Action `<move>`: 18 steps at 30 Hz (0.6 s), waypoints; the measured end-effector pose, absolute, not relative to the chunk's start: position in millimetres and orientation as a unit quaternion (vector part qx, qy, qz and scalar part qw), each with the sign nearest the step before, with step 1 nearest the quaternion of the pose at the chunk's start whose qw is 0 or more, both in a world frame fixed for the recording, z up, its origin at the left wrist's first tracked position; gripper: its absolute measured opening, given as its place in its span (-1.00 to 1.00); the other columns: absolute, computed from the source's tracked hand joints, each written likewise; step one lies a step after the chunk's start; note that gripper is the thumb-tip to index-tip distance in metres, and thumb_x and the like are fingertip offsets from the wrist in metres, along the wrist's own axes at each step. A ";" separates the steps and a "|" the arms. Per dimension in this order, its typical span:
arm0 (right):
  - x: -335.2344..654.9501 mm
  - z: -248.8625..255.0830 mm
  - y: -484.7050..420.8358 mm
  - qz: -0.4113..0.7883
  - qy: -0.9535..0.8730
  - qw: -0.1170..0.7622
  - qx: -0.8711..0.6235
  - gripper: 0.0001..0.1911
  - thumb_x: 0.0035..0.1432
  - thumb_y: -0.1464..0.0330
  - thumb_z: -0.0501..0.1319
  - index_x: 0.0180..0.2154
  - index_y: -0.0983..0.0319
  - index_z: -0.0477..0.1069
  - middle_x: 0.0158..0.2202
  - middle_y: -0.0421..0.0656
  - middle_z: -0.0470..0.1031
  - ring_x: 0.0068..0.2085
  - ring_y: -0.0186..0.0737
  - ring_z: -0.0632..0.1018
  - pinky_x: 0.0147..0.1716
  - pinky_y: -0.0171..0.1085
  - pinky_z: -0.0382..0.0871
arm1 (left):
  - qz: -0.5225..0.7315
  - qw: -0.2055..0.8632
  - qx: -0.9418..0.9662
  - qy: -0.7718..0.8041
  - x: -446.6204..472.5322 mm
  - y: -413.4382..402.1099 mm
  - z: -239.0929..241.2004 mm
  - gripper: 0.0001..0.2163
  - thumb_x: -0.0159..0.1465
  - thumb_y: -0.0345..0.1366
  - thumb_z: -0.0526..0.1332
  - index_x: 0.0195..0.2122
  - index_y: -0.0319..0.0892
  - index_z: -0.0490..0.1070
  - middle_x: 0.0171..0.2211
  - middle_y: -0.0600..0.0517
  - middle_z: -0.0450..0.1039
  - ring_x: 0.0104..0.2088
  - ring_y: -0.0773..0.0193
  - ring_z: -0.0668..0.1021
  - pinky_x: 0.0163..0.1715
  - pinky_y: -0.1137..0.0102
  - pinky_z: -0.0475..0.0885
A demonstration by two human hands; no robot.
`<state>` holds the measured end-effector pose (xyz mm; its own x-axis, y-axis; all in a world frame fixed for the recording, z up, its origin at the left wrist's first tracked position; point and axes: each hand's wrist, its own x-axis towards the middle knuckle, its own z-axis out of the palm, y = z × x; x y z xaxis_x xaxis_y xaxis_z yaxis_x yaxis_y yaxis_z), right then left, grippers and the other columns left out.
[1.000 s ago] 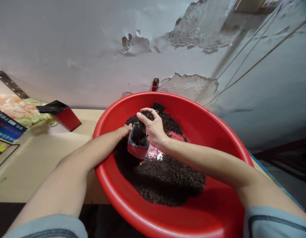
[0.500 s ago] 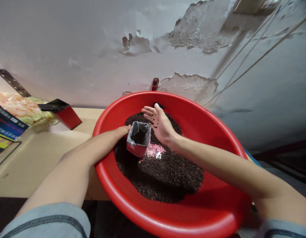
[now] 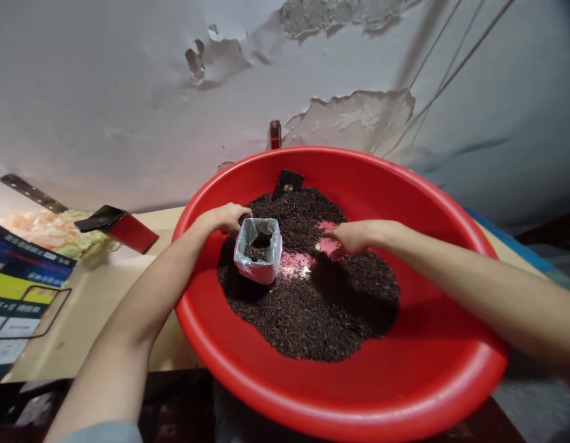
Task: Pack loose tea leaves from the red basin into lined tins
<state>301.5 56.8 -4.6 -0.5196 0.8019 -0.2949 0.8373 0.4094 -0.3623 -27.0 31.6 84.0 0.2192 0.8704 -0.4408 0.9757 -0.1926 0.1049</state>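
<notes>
My left hand [image 3: 232, 216] grips the far left edge of a small red box lined with a clear plastic bag [image 3: 258, 252]. The box stands upright, and dark loose leaves, looking like dry tea, lie inside it. Under it spreads a broad heap of the same leaves [image 3: 307, 326]. To the right of the box my right hand [image 3: 352, 239] reaches down at the heap, beside a bare patch of basin floor. Its fingers point left and down, partly in shadow, and look apart. Nothing shows in them.
The wide red basin [image 3: 432, 381] holds the heap, and a black lid-like piece [image 3: 288, 182] leans at its back. A red box with a black open lid [image 3: 133, 231] lies left on the table [image 3: 100, 307], near pale flowers [image 3: 40, 231] and a printed box [image 3: 21, 301]. Behind stands a peeling wall.
My right hand has moved from beside the lined box's opening down to the leaves on the right. More leaves show in the box. My left hand still holds it. The view has shifted.
</notes>
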 end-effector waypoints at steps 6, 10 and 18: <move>296.8 13.0 52.5 -0.165 0.894 0.005 0.415 -0.36 0.03 0.22 0.43 0.17 0.14 0.51 0.11 0.00 0.58 0.01 0.07 0.63 -0.03 -0.05 0.50 | -0.146 0.055 0.819 0.551 -15.9 21.8 129.1 -0.62 0.11 -0.36 0.32 0.00 -0.14 0.47 -0.04 -0.08 0.45 -0.11 0.13 0.51 -0.15 0.37 0.39; 305.8 6.4 55.2 -0.225 0.873 -0.009 0.433 -0.43 -0.12 0.28 0.52 0.01 0.13 0.61 -0.03 -0.07 0.65 -0.08 0.07 0.66 -0.06 -0.05 0.51 | -0.150 0.100 0.841 0.510 12.5 8.5 142.7 -0.57 0.12 -0.38 0.30 0.05 -0.11 0.42 0.00 -0.04 0.44 -0.06 0.13 0.50 -0.12 0.39 0.40; 318.6 -21.6 78.5 -0.251 0.864 -0.069 0.431 -0.58 0.01 0.11 0.48 -0.09 0.09 0.63 -0.06 -0.08 0.65 -0.11 0.00 0.65 -0.06 -0.04 0.51 | -0.172 0.130 0.836 0.504 20.0 4.5 135.0 -0.61 0.16 -0.34 0.35 0.04 -0.14 0.47 0.05 -0.08 0.50 0.04 0.13 0.52 0.03 0.37 0.37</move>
<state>318.6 78.5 -21.6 -0.6182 0.7800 -0.0973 0.7103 0.5014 -0.4941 20.0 4.5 135.0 0.4329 0.7981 -0.4191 0.8878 -0.4580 0.0448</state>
